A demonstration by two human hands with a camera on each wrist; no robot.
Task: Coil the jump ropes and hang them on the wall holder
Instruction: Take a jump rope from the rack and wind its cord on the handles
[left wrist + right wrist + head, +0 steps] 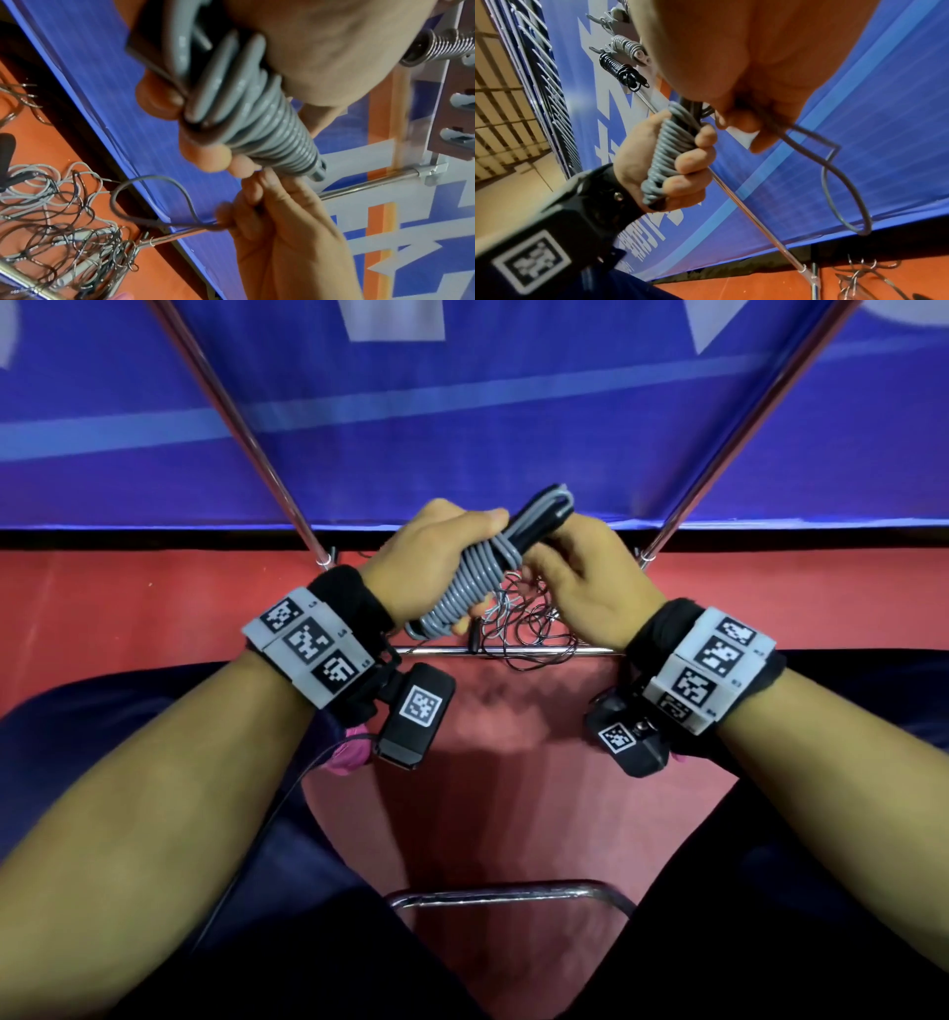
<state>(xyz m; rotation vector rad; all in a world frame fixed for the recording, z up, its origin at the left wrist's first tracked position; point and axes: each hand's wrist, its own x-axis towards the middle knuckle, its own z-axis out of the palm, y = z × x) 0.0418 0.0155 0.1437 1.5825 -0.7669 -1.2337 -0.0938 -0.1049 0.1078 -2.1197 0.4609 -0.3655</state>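
Note:
A grey jump rope [464,585] is wound in tight turns round its black handles [544,516]. My left hand [436,557] grips this coil [259,121] in its fist, fingers [695,160] curled over the turns. Just to the right, my right hand [560,557] pinches the rope's loose end, which bows out in a thin loop [839,182] below the fingers [231,215]. The wall holder [457,97] with metal hooks is on the blue banner above. A black coiled rope [618,67] and a grey one [628,47] hang on it.
A tangle of thin grey and black ropes [529,629] lies on the red floor beyond a horizontal metal bar [513,651]. Two slanted metal rods [246,428] [744,428] cross the blue banner [462,428]. A chair's metal frame [503,896] shows between my legs.

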